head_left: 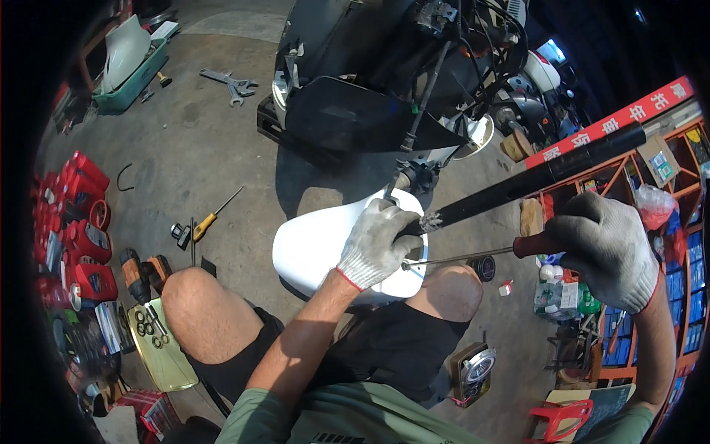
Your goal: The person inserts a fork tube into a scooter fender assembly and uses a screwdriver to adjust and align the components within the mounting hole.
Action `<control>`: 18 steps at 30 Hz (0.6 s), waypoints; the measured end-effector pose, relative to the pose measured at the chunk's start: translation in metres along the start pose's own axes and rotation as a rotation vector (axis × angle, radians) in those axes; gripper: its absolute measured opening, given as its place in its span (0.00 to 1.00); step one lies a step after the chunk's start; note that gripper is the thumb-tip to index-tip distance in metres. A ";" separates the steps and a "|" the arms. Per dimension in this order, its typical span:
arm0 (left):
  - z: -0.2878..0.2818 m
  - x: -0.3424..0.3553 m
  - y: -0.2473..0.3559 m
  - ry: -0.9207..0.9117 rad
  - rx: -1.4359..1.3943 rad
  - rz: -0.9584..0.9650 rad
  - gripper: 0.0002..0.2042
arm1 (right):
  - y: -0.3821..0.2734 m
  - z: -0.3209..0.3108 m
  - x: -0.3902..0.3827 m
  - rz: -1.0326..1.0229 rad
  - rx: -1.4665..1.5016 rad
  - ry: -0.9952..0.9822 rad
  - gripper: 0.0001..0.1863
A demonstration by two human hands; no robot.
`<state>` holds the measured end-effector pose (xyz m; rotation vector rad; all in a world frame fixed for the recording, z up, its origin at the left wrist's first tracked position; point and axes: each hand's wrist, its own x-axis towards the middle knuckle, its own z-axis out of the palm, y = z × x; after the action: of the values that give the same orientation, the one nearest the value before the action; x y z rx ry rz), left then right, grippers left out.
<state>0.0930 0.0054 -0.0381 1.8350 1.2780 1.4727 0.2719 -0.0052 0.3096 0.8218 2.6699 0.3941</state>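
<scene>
A white curved plastic fender lies across my lap between my knees. My left hand, in a pale knit glove, rests over the fender with its fingers closed round the lower end of a long black tube. The tube slants up to the right. My right hand, gloved too, grips the dark red handle of a screwdriver. Its shaft points left, and the tip meets the fender's right end near a small hole, just below my left thumb. Whether the tip sits in a screw is too small to tell.
Ahead stands a partly stripped scooter. Wrenches and a yellow-handled screwdriver lie on the floor. Left are red bottles, a cordless drill and a tray with rings. Orange shelving and a red stool stand right.
</scene>
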 end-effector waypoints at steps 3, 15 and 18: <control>0.010 -0.003 -0.005 0.134 -0.036 0.071 0.17 | -0.003 -0.005 0.003 0.151 0.191 0.002 0.23; 0.000 0.002 0.000 0.042 -0.055 0.040 0.16 | 0.003 -0.003 -0.010 0.138 0.346 0.119 0.24; 0.006 0.000 -0.002 0.084 -0.018 0.076 0.17 | 0.020 0.001 -0.026 0.218 0.303 0.209 0.23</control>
<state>0.0977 0.0072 -0.0413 1.8461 1.2415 1.6125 0.3027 -0.0046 0.3218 1.2306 2.8858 0.1306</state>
